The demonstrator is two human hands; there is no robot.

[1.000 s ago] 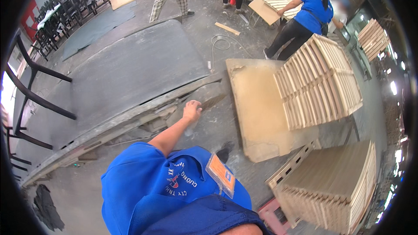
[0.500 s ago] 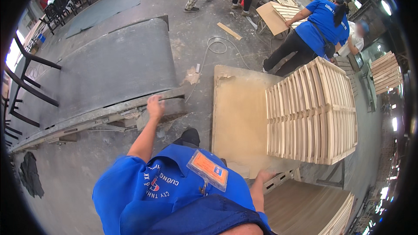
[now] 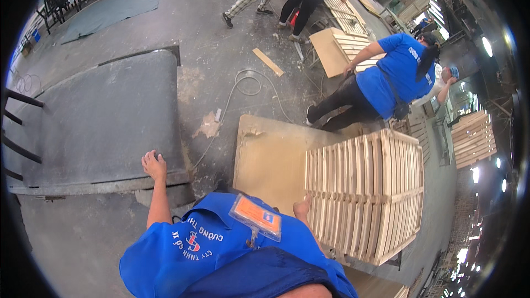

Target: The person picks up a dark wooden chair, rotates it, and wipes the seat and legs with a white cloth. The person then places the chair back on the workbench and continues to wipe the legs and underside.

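My left hand (image 3: 154, 165) is open, fingers apart, above the near right corner of a low platform with a dark grey top (image 3: 110, 116). I cannot tell whether it touches the surface. My right hand (image 3: 302, 207) hangs beside the left edge of a tall stack of slatted wooden panels (image 3: 353, 193). A finger stretches toward the slats, and nothing shows in the hand; contact with the stack is unclear. The stack stands on a tan board (image 3: 270, 154).
A co-worker in a blue shirt (image 3: 406, 60) stands just beyond the stack, with more slatted panels (image 3: 353, 49) alongside. Other people are farther back. A thin hose (image 3: 248, 77) and a wood strip (image 3: 268, 62) lie on the floor. Black chair legs (image 3: 22, 149) rest on the platform.
I have moved forward along the platform. My left hand has gone from its edge to above its top. My right hand has come up beside the panel stack.
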